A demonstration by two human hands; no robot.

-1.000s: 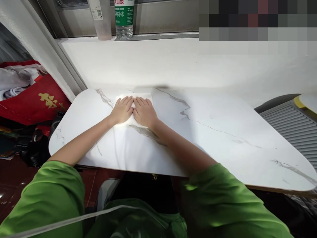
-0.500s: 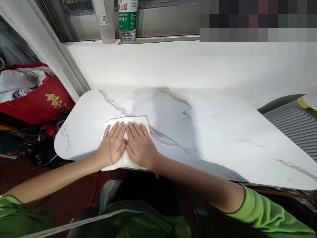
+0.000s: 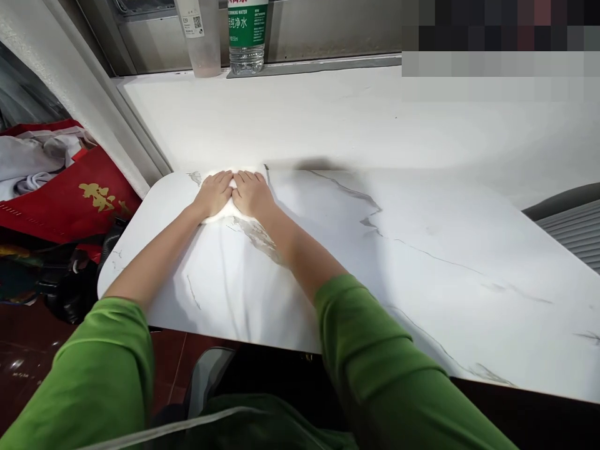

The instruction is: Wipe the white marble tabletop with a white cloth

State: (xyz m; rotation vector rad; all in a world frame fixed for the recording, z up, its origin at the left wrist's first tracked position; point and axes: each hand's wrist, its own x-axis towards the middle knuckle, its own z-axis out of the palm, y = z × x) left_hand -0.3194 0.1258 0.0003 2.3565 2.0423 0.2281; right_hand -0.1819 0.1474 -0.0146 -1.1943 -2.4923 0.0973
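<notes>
A white cloth (image 3: 227,211) lies on the white marbled tabletop (image 3: 435,294), up against its far edge by the wall. My left hand (image 3: 214,195) presses flat on the cloth's left part, fingers extended towards the wall. Beside it my right hand (image 3: 254,194) rests flat on the right part, the thumbs close together. Both hands cover most of the cloth, and neither is gripping it. Both arms reach forward over the table.
A clear plastic cup (image 3: 206,53) and a green-labelled water bottle (image 3: 247,44) stand on the ledge above the wall (image 3: 328,119). To the left is a red bag (image 3: 70,200) stuffed with fabric. A grey ribbed object (image 3: 574,231) sits at the right.
Both hands have slid the cloth forward, from near the table's front edge to its far edge at the wall. The view has shifted slightly.
</notes>
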